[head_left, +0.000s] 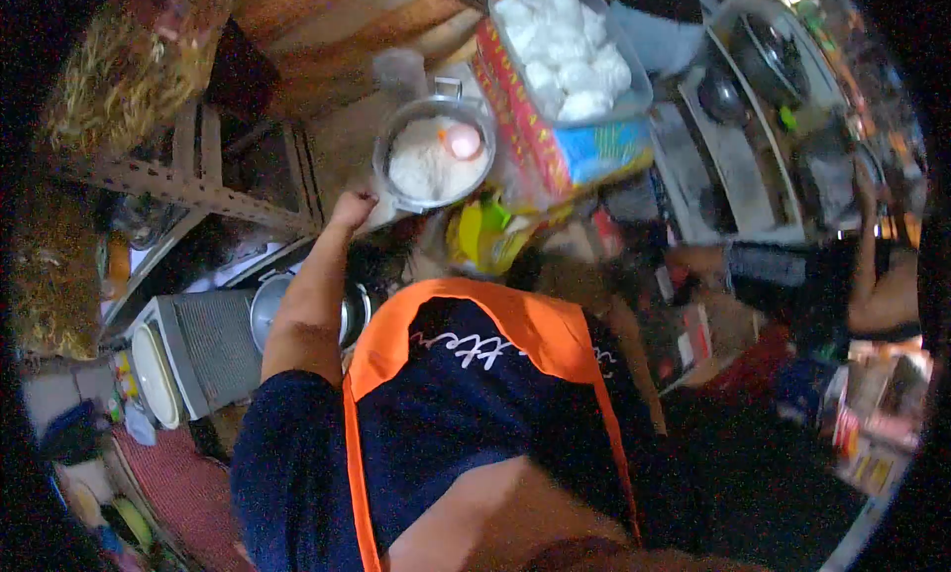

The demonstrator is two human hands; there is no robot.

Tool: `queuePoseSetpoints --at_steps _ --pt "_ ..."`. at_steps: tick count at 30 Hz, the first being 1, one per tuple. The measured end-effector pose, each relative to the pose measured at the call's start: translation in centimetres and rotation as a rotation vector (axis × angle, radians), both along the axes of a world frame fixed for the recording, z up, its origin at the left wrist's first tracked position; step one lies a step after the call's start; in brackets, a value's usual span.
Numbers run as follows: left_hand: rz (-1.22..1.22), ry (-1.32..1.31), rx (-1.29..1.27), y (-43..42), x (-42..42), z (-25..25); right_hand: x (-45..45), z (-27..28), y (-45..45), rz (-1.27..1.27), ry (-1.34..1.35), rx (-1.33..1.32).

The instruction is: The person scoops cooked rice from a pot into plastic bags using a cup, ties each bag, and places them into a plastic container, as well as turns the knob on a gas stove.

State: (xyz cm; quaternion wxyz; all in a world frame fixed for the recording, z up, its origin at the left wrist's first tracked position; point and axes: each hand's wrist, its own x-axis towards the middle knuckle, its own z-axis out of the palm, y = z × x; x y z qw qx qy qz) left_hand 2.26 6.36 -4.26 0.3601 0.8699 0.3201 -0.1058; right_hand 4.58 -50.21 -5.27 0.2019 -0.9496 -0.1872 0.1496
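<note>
My left hand (355, 209) is at the table's edge, just left of and below a metal pot (384, 181). Its fingers look curled in; whatever they may grip is hidden. White powder (424, 172) fills much of the pot, and a small pinkish-orange cup (463, 142) sits in it. My right forearm (642, 369) runs up in dim shadow beside the orange apron (535, 324); my right hand (586, 275) is too dark and blurred to read. Near it is a yellow and green plastic package (482, 233).
A clear tub (642, 92) of white rounded bundles stands on a red and yellow box (520, 126). Behind the pot is a translucent container (399, 73). Shelves with dark pans (728, 97) are at right. Another person's arm (872, 265) shows at far right. A metal lidded pot (272, 314) stands at left.
</note>
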Motion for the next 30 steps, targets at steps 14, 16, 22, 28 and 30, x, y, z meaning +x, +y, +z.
queuePoseSetpoints --at_steps 14,16,22,28,30 --pt "0.150 -0.395 -0.059 2.7 26.7 6.5 18.3 6.7 4.1 0.186 0.130 -0.028" --pt "-0.167 -0.397 0.562 5.5 29.6 2.3 17.8 5.6 2.3 0.134 0.188 -0.012" --pt "-0.053 -0.537 0.164 10.6 32.9 -8.4 14.2 1.8 -3.2 -0.085 0.470 0.161" --pt "0.163 -0.564 0.152 11.3 33.3 -0.1 13.7 -0.9 -1.7 -0.136 0.535 0.350" --pt "0.321 -0.787 0.065 13.1 34.1 0.7 15.4 1.1 3.2 0.315 -0.167 -0.303"
